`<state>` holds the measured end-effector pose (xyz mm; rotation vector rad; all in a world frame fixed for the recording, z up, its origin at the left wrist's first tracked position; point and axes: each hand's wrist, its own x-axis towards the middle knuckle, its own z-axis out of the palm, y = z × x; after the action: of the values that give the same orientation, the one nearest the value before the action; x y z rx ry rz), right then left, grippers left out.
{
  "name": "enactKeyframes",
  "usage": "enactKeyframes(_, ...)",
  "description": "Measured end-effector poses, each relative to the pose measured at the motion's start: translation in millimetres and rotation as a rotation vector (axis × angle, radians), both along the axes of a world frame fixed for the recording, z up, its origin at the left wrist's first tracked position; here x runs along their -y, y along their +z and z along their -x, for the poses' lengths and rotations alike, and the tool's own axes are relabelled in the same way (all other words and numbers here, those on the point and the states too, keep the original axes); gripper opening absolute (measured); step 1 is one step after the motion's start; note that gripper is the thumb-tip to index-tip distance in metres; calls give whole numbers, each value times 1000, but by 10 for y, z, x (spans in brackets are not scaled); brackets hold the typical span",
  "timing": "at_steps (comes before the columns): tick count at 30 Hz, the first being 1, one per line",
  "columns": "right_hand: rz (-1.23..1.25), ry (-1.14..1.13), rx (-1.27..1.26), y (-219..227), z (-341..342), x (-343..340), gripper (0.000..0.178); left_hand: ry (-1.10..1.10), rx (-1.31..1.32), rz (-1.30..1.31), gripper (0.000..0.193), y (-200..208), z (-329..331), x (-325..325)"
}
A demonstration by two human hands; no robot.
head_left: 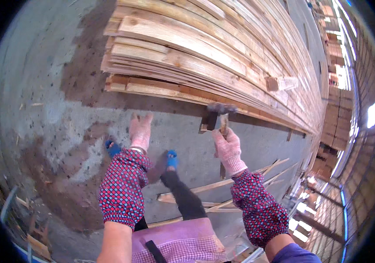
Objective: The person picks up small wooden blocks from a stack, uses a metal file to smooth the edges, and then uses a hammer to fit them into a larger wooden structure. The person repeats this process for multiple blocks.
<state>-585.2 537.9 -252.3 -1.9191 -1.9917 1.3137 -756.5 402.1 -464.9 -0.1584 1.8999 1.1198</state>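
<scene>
My right hand [228,150], in a pink knitted glove, is closed round the short wooden handle of a hammer [221,108]. The dark metal hammer head overlaps the lower edge of a large stack of sawn boards [183,61]; I cannot tell whether it touches them. Left of it, my left hand [140,130] wears a matching glove. Its fingers are apart with nothing in them, over the floor just short of the stack's near side. Red-and-blue patterned sleeve covers are on both forearms.
A short wood block [281,83] lies on top of the boards at the right. Loose narrow strips [222,186] lie on the concrete floor [86,144] beside my legs, with blue footwear [171,158]. More stacked timber [337,109] stands far right, by a barred wall.
</scene>
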Motion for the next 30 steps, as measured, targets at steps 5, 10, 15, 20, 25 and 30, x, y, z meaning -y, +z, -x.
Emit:
enactKeyframes(5, -144, 137, -151, -706, -276, -99, 33, 360, 148, -24, 71, -441, 327, -397)
enactKeyframes(10, -51, -127, -611, -324, 354, -5, 40, 257, 196, 7, 74, -274, 639, -650)
enactKeyframes(15, -315, -61, -316, -1380, 497, 157, 42, -179, -94, 135, 68, -608, 654, -919)
enactKeyframes(20, 123, 41, 218, -1426, 658, -54, 44, -114, -57, 123, 54, -385, 600, -980)
enactKeyframes(25, 51, -276, -467, -608, 523, 205, 41, 417, 79, -75, 42, -624, 635, -757)
enactKeyframes(30, -92, 12, 108, -1507, 539, 81, 40, 478, 239, 64, 39, -296, 503, -1088)
